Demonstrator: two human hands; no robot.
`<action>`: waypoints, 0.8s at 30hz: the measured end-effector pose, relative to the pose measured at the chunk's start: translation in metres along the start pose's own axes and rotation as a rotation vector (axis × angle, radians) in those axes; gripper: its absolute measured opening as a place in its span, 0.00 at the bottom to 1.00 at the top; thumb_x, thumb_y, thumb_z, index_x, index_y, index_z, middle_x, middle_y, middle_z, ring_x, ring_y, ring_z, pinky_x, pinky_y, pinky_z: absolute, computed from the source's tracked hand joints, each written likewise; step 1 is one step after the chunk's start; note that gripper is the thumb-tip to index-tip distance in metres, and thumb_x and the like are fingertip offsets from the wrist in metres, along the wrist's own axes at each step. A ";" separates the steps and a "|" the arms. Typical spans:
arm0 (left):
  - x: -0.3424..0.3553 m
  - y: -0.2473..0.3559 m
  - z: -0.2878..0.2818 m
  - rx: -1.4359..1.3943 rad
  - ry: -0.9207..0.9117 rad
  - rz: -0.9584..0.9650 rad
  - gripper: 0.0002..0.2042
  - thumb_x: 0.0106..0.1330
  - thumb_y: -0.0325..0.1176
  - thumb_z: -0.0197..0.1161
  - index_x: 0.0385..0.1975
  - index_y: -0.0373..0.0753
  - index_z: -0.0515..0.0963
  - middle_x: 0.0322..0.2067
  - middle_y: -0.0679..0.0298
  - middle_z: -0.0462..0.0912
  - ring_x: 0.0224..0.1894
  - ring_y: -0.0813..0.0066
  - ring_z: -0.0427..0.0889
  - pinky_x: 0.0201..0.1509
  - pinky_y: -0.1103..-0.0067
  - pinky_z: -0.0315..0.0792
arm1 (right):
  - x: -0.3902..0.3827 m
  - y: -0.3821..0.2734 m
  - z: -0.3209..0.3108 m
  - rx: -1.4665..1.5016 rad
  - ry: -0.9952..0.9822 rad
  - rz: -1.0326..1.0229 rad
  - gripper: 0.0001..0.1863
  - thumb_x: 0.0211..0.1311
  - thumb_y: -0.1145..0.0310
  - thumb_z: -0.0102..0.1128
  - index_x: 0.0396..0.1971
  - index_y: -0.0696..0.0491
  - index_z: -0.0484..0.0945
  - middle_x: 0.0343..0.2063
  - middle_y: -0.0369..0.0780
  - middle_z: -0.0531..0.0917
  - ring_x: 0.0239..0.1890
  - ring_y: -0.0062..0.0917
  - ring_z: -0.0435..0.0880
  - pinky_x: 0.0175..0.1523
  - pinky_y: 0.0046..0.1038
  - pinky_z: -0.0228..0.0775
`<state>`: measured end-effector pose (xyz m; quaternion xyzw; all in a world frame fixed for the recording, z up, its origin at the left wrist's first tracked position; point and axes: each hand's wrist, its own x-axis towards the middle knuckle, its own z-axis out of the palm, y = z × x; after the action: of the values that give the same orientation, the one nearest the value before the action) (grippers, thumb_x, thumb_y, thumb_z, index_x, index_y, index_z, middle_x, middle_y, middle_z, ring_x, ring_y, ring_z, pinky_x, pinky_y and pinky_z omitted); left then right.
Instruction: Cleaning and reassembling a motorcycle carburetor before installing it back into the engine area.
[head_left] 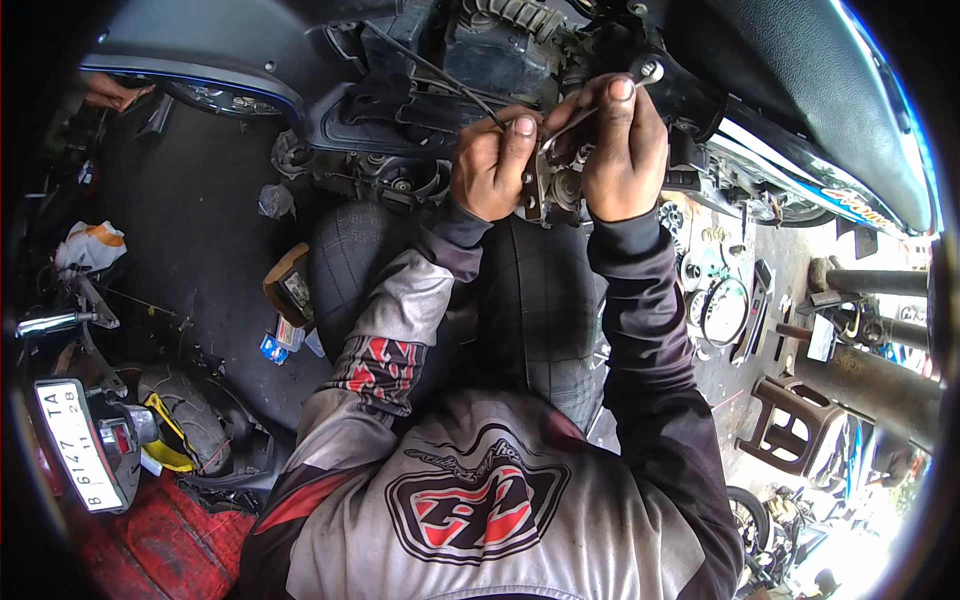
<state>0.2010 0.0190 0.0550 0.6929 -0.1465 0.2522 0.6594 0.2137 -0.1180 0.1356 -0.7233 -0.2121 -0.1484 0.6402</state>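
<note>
My right hand (627,155) is closed on a slim metal wrench (575,126), its thumb laid along the tool. The wrench's round end (650,72) sticks out past the fingertips, and its shaft slants down toward my other hand. My left hand (488,165) is curled shut beside it, thumb on top; what its fingers pinch is hidden. A thin black cable (440,72) runs down to those fingers. Just below the hands sits a dark metal bracket (533,195) with bolts, part of the motorcycle's exposed engine area (500,60).
Black seat (850,90) and body panel (200,35) flank the work area. Loose parts, including a metal ring (725,312), lie on the floor to the right, near a brown stool (795,425). An open carton (290,285) lies left of my knee. Another person's hand (115,92) shows far left.
</note>
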 end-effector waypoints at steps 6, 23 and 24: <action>0.002 -0.005 0.002 -0.026 -0.021 0.118 0.18 0.76 0.37 0.54 0.30 0.27 0.80 0.27 0.55 0.82 0.22 0.67 0.79 0.27 0.72 0.69 | 0.009 0.011 -0.007 0.169 -0.045 0.213 0.22 0.82 0.53 0.39 0.35 0.56 0.71 0.23 0.43 0.84 0.17 0.19 0.76 0.24 0.19 0.68; 0.000 -0.006 0.005 -0.141 -0.040 -0.083 0.24 0.80 0.45 0.47 0.32 0.29 0.79 0.25 0.59 0.81 0.26 0.72 0.79 0.32 0.76 0.71 | -0.040 0.008 -0.006 -0.123 0.048 -0.405 0.16 0.80 0.61 0.45 0.40 0.62 0.70 0.36 0.50 0.85 0.29 0.32 0.87 0.36 0.28 0.80; 0.001 -0.010 0.006 -0.141 -0.043 -0.084 0.24 0.80 0.45 0.47 0.32 0.29 0.79 0.25 0.59 0.81 0.26 0.72 0.79 0.32 0.76 0.71 | -0.042 0.011 -0.007 -0.124 0.050 -0.403 0.16 0.80 0.61 0.45 0.40 0.62 0.70 0.36 0.50 0.85 0.29 0.32 0.87 0.36 0.28 0.80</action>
<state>0.2076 0.0143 0.0470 0.6555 -0.1486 0.1985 0.7133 0.1836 -0.1308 0.1069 -0.7004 -0.3268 -0.3040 0.5570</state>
